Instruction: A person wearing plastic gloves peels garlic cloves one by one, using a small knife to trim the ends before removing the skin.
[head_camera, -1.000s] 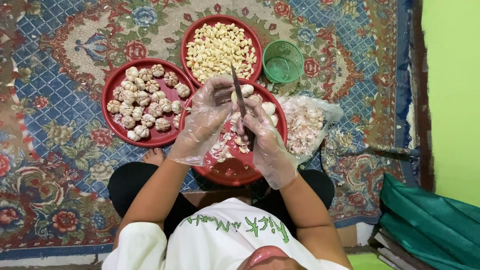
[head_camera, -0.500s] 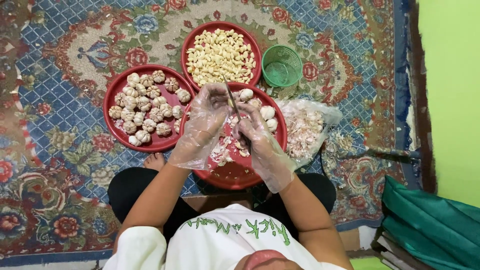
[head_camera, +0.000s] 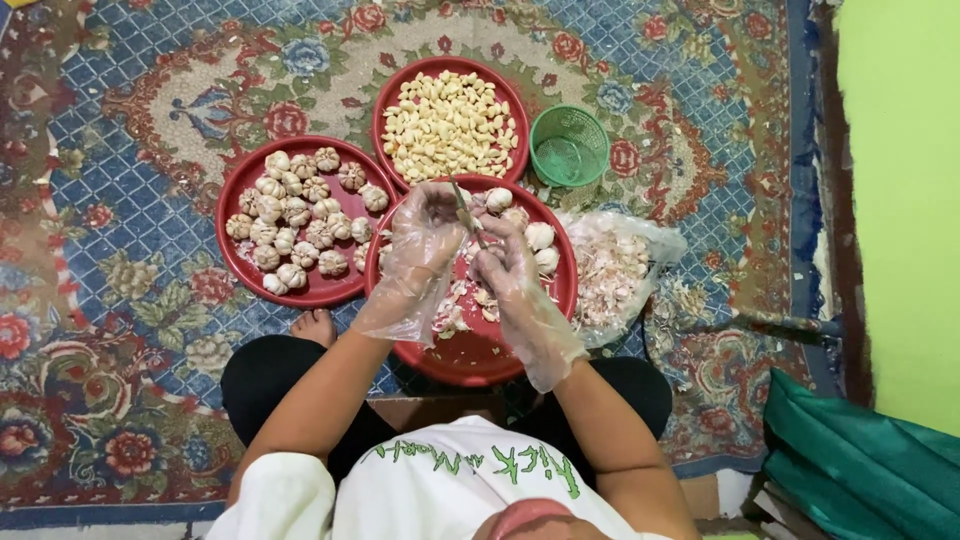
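Both my hands wear clear plastic gloves and meet over a red tray (head_camera: 480, 365) with a few garlic bulbs (head_camera: 540, 237) and loose skins. My right hand (head_camera: 510, 275) grips a thin knife (head_camera: 465, 208) whose blade points away from me. Close against the blade, my left hand (head_camera: 425, 245) is curled around a small piece of garlic, mostly hidden by the fingers. Left of it, another red tray (head_camera: 235, 270) carries several whole garlic bulbs (head_camera: 300, 220). A red bowl (head_camera: 385, 90) beyond holds peeled cloves (head_camera: 450, 125).
A small green basket (head_camera: 568, 147) stands right of the bowl. A clear plastic bag of garlic skins (head_camera: 615, 270) lies beside the near tray. Everything rests on a patterned carpet (head_camera: 130, 150). Green cloth (head_camera: 860, 470) lies at the lower right, by a green wall.
My hands have stayed together over the near tray. The knife blade has shifted slightly between the fingers, and the left hand's fingers have curled in closer to it.
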